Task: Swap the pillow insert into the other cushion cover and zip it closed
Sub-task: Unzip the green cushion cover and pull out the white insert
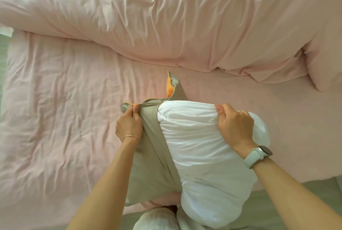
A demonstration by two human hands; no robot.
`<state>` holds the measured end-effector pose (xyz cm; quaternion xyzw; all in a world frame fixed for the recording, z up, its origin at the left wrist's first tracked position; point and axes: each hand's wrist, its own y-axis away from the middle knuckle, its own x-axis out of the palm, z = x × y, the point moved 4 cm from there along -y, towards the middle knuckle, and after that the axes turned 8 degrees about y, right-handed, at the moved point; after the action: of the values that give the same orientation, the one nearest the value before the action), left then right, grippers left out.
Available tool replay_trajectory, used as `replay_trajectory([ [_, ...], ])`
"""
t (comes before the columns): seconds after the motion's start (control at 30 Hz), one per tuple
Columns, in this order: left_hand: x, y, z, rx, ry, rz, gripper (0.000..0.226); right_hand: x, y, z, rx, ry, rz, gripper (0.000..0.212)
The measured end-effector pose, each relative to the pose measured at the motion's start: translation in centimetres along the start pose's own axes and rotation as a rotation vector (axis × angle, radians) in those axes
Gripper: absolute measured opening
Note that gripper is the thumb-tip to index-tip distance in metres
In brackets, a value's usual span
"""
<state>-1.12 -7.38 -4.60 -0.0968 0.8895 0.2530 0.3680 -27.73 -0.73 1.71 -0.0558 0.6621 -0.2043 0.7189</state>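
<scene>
A white pillow insert [199, 148] lies at the near edge of the bed, most of it bare. A beige cushion cover [148, 170] with an orange inner side [169, 86] wraps its left part, the cover's open edge running diagonally across the insert. My left hand [129, 124] pinches the cover's upper edge between thumb and fingers. My right hand [235, 124] grips the top right of the insert, fingers curled into its fabric. The zip is not visible.
A pink sheet [64, 109] covers the bed. A crumpled pink duvet [185, 17] fills the far half, and a pink pillow [329, 59] lies at the right. White fabric [157, 218] shows at the bottom by my body. Grey floor [314, 189] lies lower right.
</scene>
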Motion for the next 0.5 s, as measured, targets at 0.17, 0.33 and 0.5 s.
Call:
replay_trajectory([
  [0.17,-0.2,-1.0,0.6,-0.029,0.040,0.044,0.035,0.8,-1.2,-0.9,0.132,0.026,0.160,0.041],
  [0.33,0.4,0.4,-0.3,0.187,0.143,0.172,0.059,1.5,-1.6,2.5,0.056,0.016,0.175,0.031],
  [0.5,-0.1,6.3,2.8,0.155,0.128,-0.007,0.084,2.3,6.3,8.0,-0.326,-0.062,0.139,0.041],
])
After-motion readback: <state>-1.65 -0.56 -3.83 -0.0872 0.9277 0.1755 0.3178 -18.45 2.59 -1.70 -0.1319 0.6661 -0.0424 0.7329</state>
